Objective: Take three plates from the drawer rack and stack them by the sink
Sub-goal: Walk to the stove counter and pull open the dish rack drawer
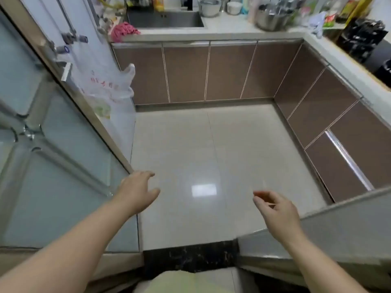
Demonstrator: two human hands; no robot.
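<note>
I stand at a kitchen doorway and look down at the tiled floor. My left hand reaches forward, empty, with its fingers apart, beside the glass door frame. My right hand is also out in front, empty, with its fingers loosely curled and apart. The steel sink is set in the white counter at the far wall. Brown cabinet fronts and drawers run under the counter, all shut. No plates or drawer rack show.
A glass sliding door fills the left side, and a plastic bag hangs near it. A pink cloth lies left of the sink. Steel pots, bottles and a black knife block crowd the counter to the right. A dark threshold strip crosses the floor.
</note>
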